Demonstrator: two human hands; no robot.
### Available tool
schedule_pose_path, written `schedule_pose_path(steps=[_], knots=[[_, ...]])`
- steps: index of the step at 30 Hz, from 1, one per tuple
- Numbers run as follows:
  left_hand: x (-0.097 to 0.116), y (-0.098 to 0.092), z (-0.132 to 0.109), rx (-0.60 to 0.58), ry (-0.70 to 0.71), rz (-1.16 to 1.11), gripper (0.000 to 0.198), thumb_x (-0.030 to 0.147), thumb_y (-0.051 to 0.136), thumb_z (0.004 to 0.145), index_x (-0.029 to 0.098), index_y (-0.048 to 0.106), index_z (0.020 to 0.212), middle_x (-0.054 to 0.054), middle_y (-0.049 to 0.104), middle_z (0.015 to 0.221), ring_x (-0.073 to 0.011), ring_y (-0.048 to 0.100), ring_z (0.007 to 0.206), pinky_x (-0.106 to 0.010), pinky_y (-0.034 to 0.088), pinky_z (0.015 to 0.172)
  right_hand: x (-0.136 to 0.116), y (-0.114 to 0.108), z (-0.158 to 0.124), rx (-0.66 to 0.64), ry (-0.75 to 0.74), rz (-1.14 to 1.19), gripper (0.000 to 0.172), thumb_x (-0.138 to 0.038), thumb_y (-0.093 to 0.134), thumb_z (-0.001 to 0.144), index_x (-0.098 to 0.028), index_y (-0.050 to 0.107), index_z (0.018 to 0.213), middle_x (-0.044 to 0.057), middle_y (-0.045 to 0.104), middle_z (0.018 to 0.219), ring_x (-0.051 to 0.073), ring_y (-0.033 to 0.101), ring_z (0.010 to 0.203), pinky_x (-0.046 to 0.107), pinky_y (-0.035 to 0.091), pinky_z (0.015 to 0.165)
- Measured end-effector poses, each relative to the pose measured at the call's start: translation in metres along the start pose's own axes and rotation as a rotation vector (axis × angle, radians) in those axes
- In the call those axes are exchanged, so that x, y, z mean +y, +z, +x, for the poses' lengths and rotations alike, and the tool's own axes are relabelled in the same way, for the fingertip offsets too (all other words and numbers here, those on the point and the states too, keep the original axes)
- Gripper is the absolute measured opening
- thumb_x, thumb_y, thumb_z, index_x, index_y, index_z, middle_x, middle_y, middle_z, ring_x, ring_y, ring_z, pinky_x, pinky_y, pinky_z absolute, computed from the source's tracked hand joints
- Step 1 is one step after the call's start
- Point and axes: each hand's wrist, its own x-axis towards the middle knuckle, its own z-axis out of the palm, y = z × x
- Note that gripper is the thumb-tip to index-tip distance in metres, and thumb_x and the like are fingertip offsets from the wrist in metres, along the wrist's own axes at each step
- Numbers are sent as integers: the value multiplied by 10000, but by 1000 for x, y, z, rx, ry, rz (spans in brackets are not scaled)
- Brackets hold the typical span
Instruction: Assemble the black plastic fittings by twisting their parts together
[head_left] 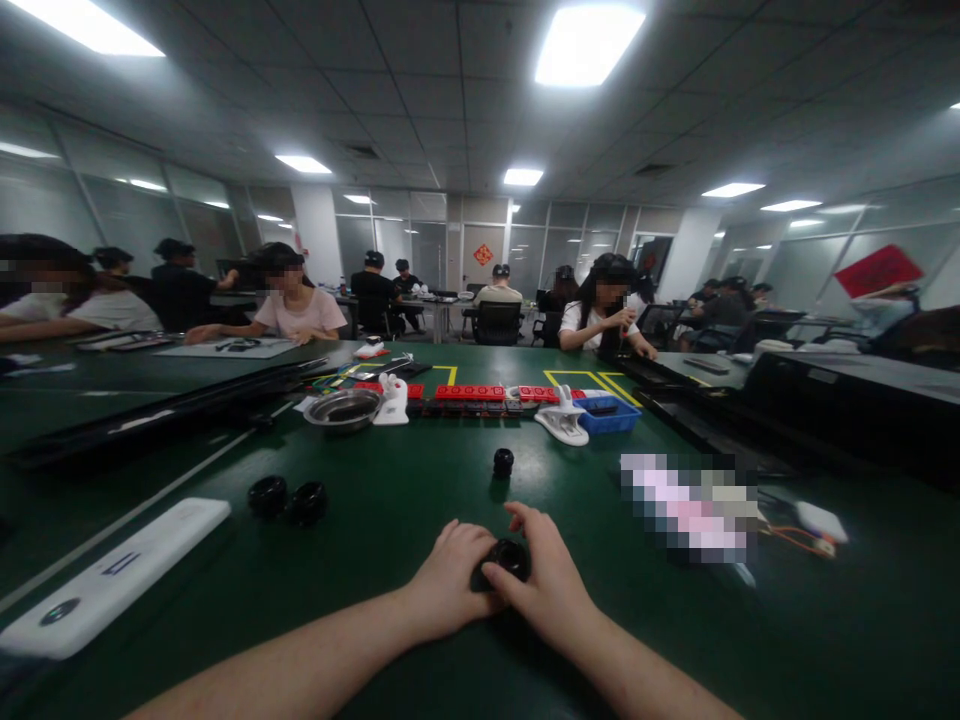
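Observation:
Both hands close around a glossy black ring-shaped part (pixel 512 558) at the front middle of the green table. My left hand (pixel 455 570) wraps it from the left side, with the fingers along its far edge. Across its near right side lies the thumb of my right hand (pixel 546 570), whose index finger curves over the back. The part's underside is hidden by the hands. Just beyond them a smaller black round piece (pixel 503 462) stands upright. Farther left, two more black round parts, one (pixel 268 496) beside the other (pixel 307 502), rest close together.
A long white device (pixel 127 570) lies at left. Farther back are a metal bowl (pixel 343 410), white clamps (pixel 564 420), red blocks (pixel 470 393) and a blue bin (pixel 606 413). Long black panels (pixel 172 405) flank the table. Wires (pixel 799 535) lie at right; co-workers sit beyond.

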Motion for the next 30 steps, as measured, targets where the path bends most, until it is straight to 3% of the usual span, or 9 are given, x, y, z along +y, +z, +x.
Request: schedule_pose_path(steps=[3,8,11,15,19,23,26,30], knots=[[3,-3,0,-10,-10,-14,306,380,590,668,213,552,922,-37,546,988,-233,477,961,-439,224,966,1,2,1,-25,24,26,499,-161,597,619,-180,432,1090,50,533,927,210,512,891,380,406,833],[3,-3,0,-12,-26,-32,397,376,598,660,219,520,1016,-46,533,1048,-238,455,1012,-451,188,993,0,-1,-2,-158,-81,118,546,-25,467,597,-197,407,1112,57,527,1046,186,497,982,350,379,894],[-1,1,0,2,-5,-15,375,364,611,651,208,532,982,-45,535,1035,-235,460,1001,-446,191,990,-2,-3,-2,-112,-71,75,523,-69,515,616,-189,416,1115,71,508,1061,204,478,998,370,371,895],[-3,3,-1,18,12,-2,325,386,605,660,211,548,929,-39,539,1002,-228,469,969,-439,223,970,-2,-2,0,-21,4,24,462,-187,603,632,-174,448,1067,59,519,935,215,499,901,382,405,829],[-1,0,0,4,13,-2,334,383,593,670,220,545,957,-37,537,1003,-227,464,976,-432,242,963,-2,0,0,-63,1,71,461,-107,546,623,-167,444,1068,56,530,934,201,509,903,362,408,838],[-4,2,0,-2,-4,-10,410,351,609,651,222,517,1028,-45,523,1060,-237,443,1019,-451,182,994,-2,-2,-3,-155,-90,108,581,-38,467,581,-178,401,1140,76,505,1088,204,471,1017,372,357,907],[-6,4,0,9,7,-5,372,352,615,646,214,531,982,-39,529,1035,-230,452,998,-444,195,986,-4,-5,-3,-113,-65,55,569,-89,516,601,-177,399,1152,83,496,1091,222,458,1021,394,347,906],[-5,5,0,25,18,2,311,375,608,653,203,541,904,-26,540,962,-215,477,933,-431,237,959,-5,-3,1,-39,28,-21,504,-213,609,625,-159,445,1099,72,527,949,227,495,909,393,392,835]])
